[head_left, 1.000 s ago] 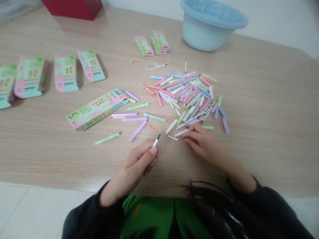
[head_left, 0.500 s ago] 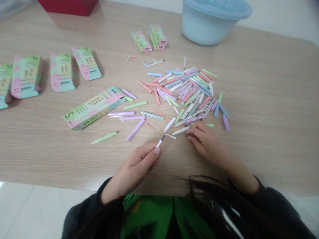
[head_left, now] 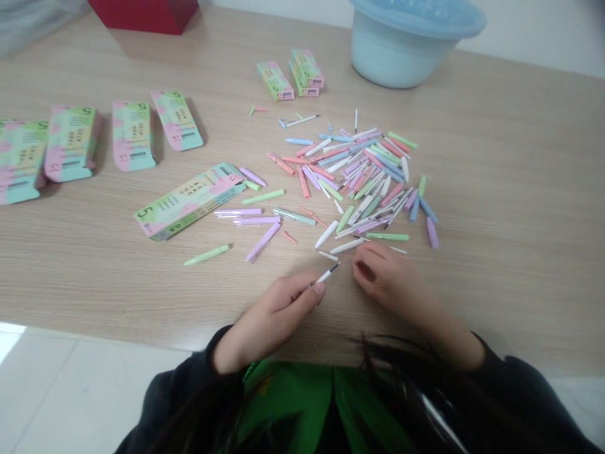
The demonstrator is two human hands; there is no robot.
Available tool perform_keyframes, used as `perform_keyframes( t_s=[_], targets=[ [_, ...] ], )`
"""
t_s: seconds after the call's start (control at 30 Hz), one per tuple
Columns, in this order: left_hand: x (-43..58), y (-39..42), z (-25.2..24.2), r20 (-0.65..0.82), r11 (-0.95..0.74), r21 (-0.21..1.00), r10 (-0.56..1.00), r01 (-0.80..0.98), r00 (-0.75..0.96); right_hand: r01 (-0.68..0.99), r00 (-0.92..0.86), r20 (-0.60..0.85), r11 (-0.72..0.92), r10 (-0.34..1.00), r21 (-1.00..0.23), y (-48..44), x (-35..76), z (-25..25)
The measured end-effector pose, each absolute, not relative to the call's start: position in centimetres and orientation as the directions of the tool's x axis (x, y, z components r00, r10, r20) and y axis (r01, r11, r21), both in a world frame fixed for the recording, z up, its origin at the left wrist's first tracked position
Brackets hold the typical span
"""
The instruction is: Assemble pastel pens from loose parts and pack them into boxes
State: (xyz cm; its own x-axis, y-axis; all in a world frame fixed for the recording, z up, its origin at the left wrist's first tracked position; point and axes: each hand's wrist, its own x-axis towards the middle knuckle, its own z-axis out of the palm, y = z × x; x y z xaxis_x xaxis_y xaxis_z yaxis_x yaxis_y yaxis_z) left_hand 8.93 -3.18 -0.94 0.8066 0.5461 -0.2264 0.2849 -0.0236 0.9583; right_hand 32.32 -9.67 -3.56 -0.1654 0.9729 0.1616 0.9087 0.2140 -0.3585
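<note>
On the near side of the pen pile (head_left: 363,171), my left hand (head_left: 278,309), gripping a dark-tipped white refill (head_left: 326,275), shifts closer to my curled right hand (head_left: 385,274), whose contents I cannot tell, bringing the refill's tip within that hand's reach.

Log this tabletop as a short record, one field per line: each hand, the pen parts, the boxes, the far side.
Left hand: holds slim white dark-tipped rod
Right hand: curled near white tapered plastic barrel; whether it holds anything is unclear
Pen parts: loose heap of multicoloured plastic pen parts
Boxes: long pastel printed cardboard box left of heap; more similar boxes farther left and behind
Far side: light-blue round plastic basin
</note>
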Motion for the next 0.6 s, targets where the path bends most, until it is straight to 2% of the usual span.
perform_keyframes(
  t_s=[0.23, 0.33, 0.4, 0.47, 0.53, 0.6],
  targets=[
    [8.9, -3.2, -0.8, -0.222, -0.011, 0.961, 0.559, 0.275, 0.799, 0.881, -0.207, 0.159, 0.255, 0.965, -0.398, -9.5, 32.2, -3.5],
    [8.8, -3.2, -0.8, -0.223, -0.002, 0.963, 0.563, 0.271, 0.796, 0.860, -0.171, 0.236, 0.262, 0.957, -0.438, -9.8, 32.6, -2.3],
    [8.8, -3.2, -0.7, -0.219, 0.001, 0.965, 0.558, 0.264, 0.801, 0.805, -0.089, 0.305, 0.249, 0.948, -0.538, -10.0, 32.6, -1.1],
    [8.8, -3.2, -0.6, -0.216, 0.003, 0.967, 0.547, 0.256, 0.809, 0.683, 0.046, 0.324, 0.207, 0.945, -0.700, -10.1, 32.1, 0.0],
    [8.9, -3.2, -0.4, -0.217, 0.008, 0.968, 0.536, 0.252, 0.816, 0.495, 0.180, 0.278, 0.157, 0.944, -0.854, -9.9, 31.3, 0.7],
    [9.0, -3.2, -0.3, -0.220, 0.015, 0.968, 0.530, 0.250, 0.819, 0.289, 0.240, 0.205, 0.132, 0.949, -0.948, -9.6, 30.3, 0.7]
  ],
)
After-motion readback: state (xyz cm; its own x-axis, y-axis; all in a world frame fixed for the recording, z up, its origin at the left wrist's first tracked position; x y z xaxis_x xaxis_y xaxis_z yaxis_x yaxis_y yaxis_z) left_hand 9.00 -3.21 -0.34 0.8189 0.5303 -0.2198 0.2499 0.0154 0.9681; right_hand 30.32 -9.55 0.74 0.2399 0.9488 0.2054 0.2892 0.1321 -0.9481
